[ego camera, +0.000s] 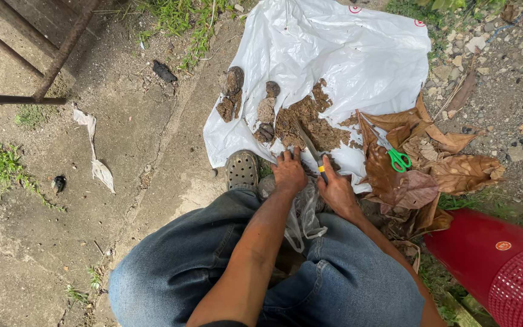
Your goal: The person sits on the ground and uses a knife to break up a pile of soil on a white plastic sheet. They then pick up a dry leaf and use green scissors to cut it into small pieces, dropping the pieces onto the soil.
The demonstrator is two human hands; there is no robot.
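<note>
I squat over a white plastic sheet [340, 54] spread on the ground, with clumps of brown soil [310, 121] piled on its near part. My left hand [288, 171] rests palm-down on the sheet's near edge, fingers apart, touching the soil. Next to it, my right hand [335, 189] grips the yellow-and-black handle of a trowel [311, 148], its metal blade pushed into the soil. A thin clear plastic bag [305, 219] lies crumpled between my knees, under both wrists.
Green-handled scissors [397, 157] lie on large dry brown leaves [437, 169] to the right. A red plastic container [497, 266] sits at the lower right. My grey shoe [241, 171] touches the sheet's edge. Rusty metal bars [37, 66] cross the upper left; gravel lies at right.
</note>
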